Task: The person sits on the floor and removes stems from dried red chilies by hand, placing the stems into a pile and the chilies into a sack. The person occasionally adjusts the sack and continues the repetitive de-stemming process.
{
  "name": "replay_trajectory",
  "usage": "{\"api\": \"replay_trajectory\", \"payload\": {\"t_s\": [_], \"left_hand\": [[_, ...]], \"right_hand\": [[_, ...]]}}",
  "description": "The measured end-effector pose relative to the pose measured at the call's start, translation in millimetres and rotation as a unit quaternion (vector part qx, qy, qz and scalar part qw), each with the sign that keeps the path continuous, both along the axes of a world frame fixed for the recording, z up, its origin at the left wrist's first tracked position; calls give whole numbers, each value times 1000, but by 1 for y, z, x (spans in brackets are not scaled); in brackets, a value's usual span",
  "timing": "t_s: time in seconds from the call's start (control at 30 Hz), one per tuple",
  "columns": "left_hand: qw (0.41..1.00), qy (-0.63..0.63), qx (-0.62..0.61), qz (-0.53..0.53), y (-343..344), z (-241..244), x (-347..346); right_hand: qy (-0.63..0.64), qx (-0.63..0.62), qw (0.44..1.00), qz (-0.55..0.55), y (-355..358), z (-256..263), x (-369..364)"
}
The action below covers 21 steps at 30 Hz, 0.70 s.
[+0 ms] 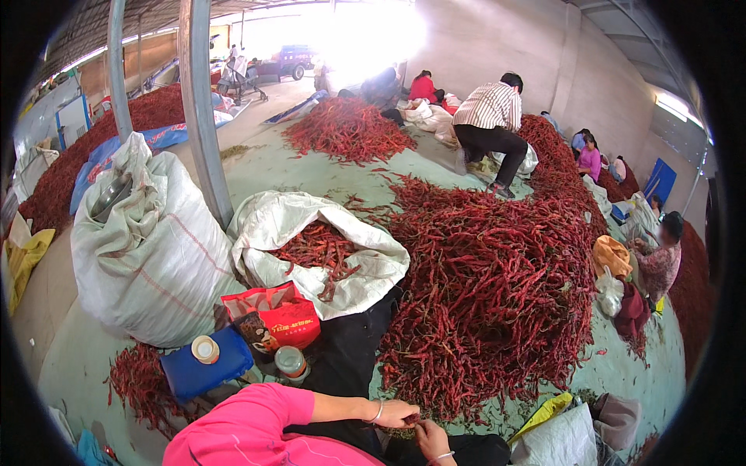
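Observation:
My left hand (398, 413), with a bracelet at the wrist, grips a dark red dried chili (412, 418); the fingers hide most of it. Against it, the fingertips of my right hand (431, 438) are pinched together, at the chili's stem end as far as I can make out. Just beyond both hands rises a large heap of dried red chilies (489, 279). An open white woven sack (373, 274) with chilies (320, 247) inside stands ahead to the left. My black-clad leg (344, 349) stretches towards that sack.
Left of me are a blue box (204, 364) with a paper cup (205, 349) on it, a glass jar (291, 362) and a red snack bag (271, 317). A full sack (151, 250) stands by a metal post (201, 110). A person in stripes (489, 110) bends beyond the heap.

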<state>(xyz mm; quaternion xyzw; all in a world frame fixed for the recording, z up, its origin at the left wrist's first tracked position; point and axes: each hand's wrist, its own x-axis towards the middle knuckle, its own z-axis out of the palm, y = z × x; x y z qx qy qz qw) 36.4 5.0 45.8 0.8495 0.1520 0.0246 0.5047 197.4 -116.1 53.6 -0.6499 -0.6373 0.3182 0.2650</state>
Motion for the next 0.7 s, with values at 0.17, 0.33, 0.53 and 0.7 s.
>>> {"api": "replay_trajectory", "payload": {"t_s": [0.17,0.33,0.53,0.7], "left_hand": [[999,13,38,-20,-1,-7,-7],[998,-62,6,24,3,-6,-10],[984,-153,-85,-8,12,5,-12],[981,-180,-68,20,5,14,-16]], "right_hand": [[-139,14,988,69,0,10,-11],[-18,29,999,13,4,12,-16],[457,-108,874,-124,3,-23,-14],[607,-111,766,-182,-7,24,-41]]}}
